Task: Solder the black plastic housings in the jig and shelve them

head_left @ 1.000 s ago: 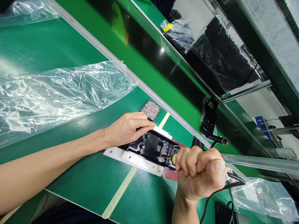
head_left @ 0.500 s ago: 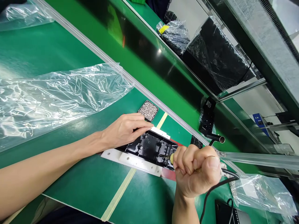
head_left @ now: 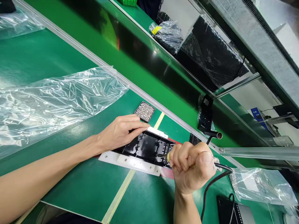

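A black plastic part (head_left: 147, 147) lies in a white fixture (head_left: 126, 161) on the green table. My left hand (head_left: 120, 130) rests flat on the part's near-left edge, fingers pressing it down. My right hand (head_left: 190, 166) is a fist shut on a corded electric screwdriver (head_left: 167, 156); only its yellowish collar and thin bit show, and the bit points into the right side of the black part. The tool's black cord (head_left: 211, 183) runs back from my fist.
A small black tray of silver screws (head_left: 144, 111) sits just beyond my left hand. A large clear plastic bag (head_left: 51, 99) covers the table to the left. More bags (head_left: 261, 186), a metal rail (head_left: 130, 84) and wrapped black items (head_left: 210, 53) lie right and beyond.
Both hands and the part keep their hold and pose. The whole scene has slid slightly left and down in view as my head moved.
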Demonstrator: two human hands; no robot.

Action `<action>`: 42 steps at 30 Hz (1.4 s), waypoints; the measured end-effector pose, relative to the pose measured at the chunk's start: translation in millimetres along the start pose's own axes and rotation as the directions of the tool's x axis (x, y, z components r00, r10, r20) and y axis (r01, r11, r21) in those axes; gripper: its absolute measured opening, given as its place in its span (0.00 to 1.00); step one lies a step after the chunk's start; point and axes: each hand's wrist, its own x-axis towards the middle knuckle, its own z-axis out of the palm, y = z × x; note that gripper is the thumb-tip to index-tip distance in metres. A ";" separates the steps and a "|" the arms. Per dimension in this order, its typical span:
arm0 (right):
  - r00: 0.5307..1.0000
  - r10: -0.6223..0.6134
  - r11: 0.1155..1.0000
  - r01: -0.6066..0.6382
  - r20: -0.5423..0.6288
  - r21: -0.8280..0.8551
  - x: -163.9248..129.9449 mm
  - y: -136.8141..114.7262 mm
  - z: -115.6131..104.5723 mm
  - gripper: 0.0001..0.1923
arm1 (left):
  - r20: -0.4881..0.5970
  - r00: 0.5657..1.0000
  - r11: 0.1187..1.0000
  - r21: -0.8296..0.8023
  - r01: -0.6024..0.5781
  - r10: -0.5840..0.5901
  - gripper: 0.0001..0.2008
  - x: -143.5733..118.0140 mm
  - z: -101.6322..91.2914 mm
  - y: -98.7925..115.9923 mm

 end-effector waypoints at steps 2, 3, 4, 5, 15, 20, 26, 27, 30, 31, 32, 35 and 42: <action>1.000 0.000 1.000 0.000 -0.004 0.002 -0.2 0.4 0.2 0.18 | 0.001 1.000 1.000 0.003 0.000 0.000 0.11 -0.2 -0.1 0.0; 1.000 0.000 1.000 0.000 -0.008 0.001 -0.4 0.5 0.4 0.18 | 0.001 1.000 1.000 0.004 0.000 0.000 0.11 -0.3 -0.2 0.0; 1.000 -0.001 1.000 0.001 -0.012 0.000 -0.6 0.6 0.6 0.18 | 0.001 1.000 1.000 0.004 -0.001 0.001 0.11 -0.3 -0.3 0.2; 1.000 0.000 1.000 0.000 -0.017 -0.002 -0.8 0.7 0.8 0.18 | 0.000 1.000 1.000 0.003 -0.002 0.002 0.11 -0.2 -0.4 0.4; 0.998 0.009 1.000 -0.011 -0.070 -0.016 -2.3 1.1 2.1 0.19 | 0.001 1.000 1.000 0.000 -0.005 0.005 0.11 1.6 -0.4 1.2; 0.998 0.020 1.000 -0.021 -0.054 -0.011 -2.1 0.6 1.2 0.20 | 0.008 1.000 1.000 -0.006 -0.001 0.001 0.11 1.9 0.0 1.0; 0.998 0.017 1.000 -0.018 -0.055 -0.004 -1.1 0.5 1.3 0.20 | 0.008 1.000 1.000 -0.002 0.011 -0.011 0.11 2.7 -1.0 3.2; 0.998 0.018 1.000 -0.019 -0.055 -0.003 -1.2 0.5 1.4 0.19 | 0.005 1.000 1.000 0.000 0.010 -0.010 0.11 2.8 -1.1 3.4; 0.998 0.022 1.000 -0.022 -0.060 0.000 -1.4 0.6 1.6 0.19 | -0.001 1.000 1.000 0.012 0.006 -0.005 0.11 3.0 -1.1 3.6; 0.998 0.022 1.000 -0.022 -0.063 0.002 -1.5 0.6 1.8 0.19 | 0.000 1.000 1.000 0.015 0.005 -0.005 0.11 2.9 -1.1 3.5; 0.998 0.021 1.000 -0.021 -0.065 0.002 -1.6 0.6 1.9 0.19 | 0.001 1.000 1.000 0.015 0.006 -0.006 0.11 2.8 -1.1 3.3; 0.998 0.021 1.000 -0.021 -0.065 0.003 -1.8 0.6 1.9 0.19 | 0.005 1.000 1.000 0.014 0.009 -0.009 0.11 2.4 -1.1 2.6; 0.998 0.010 1.000 -0.009 -0.062 0.009 -2.1 1.2 1.8 0.20 | 0.009 1.000 1.000 0.022 0.004 -0.004 0.12 2.8 -1.0 2.7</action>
